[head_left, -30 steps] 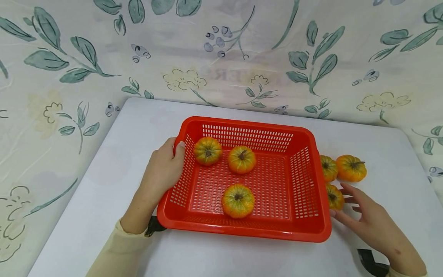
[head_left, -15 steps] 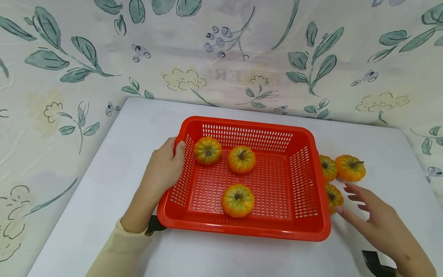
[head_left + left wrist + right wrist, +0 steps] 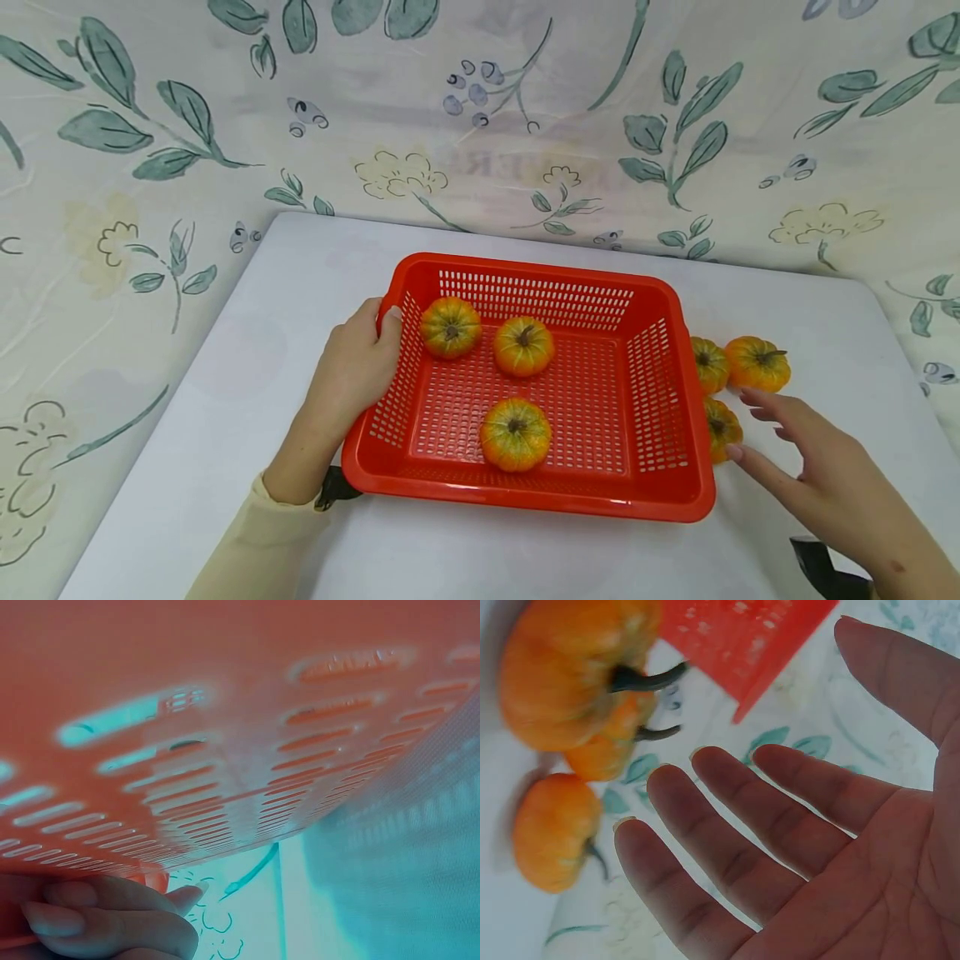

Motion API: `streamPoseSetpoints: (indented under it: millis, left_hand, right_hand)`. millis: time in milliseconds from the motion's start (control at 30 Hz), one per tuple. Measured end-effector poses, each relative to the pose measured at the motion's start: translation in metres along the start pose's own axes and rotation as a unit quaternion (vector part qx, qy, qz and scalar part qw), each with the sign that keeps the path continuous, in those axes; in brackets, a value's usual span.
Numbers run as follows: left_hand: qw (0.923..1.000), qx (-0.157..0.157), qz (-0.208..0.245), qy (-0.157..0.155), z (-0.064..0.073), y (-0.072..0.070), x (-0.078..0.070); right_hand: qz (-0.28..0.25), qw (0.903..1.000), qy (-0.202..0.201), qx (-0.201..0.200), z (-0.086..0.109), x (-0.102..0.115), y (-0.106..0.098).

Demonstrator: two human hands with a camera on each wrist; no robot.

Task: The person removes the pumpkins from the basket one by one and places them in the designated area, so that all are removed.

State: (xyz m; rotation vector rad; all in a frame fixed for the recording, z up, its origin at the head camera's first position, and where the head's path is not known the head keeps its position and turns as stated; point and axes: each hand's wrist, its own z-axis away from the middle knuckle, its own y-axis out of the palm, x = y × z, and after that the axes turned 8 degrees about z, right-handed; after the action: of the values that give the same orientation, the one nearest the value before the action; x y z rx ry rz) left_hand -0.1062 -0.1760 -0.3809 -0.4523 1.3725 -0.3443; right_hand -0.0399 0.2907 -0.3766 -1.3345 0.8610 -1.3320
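A red plastic basket with slotted walls holds three small orange-yellow pumpkins: one at the back left, another near the middle, a third toward the front. My left hand grips the basket's left side, thumb over the rim; in the left wrist view its curled fingers lie against the slotted wall. Right of the basket, my right hand is spread beside a pumpkin, thumb tip near it and palm holding nothing. Behind sit two more pumpkins, one partly hidden by the rim, one fully visible.
The basket is over a white table with rounded corners. Behind and to the left hangs a pale cloth printed with leaves and flowers. Black straps show at both wrists.
My right hand has drawn slightly to the right, away from the nearest pumpkin, its fingers opening wider. The left hand and the basket stay almost where they were.
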Motion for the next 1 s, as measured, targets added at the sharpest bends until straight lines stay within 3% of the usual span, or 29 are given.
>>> streamPoseSetpoints:
  millis: [433,667,800,1000]
  left_hand:
    - [1.0,0.002,-0.006,-0.006,0.0,-0.001,0.001]
    - [1.0,-0.001,-0.007,-0.002,0.0,-0.001,0.0]
    - [1.0,-0.001,-0.007,0.0,0.0,0.0,0.001]
    - [1.0,-0.002,-0.007,0.002,0.0,-0.001,0.001]
  right_hand:
    - [0.046,0.9965,-0.05,0.049,-0.015,0.036,-0.025]
    - [0.087,0.9895,-0.108,0.041,-0.018,0.059,-0.044]
    - [0.096,0.9798,-0.172,0.033,-0.025,0.081,-0.05]
    - [0.115,0.9524,-0.282,0.02,-0.039,0.11,-0.045]
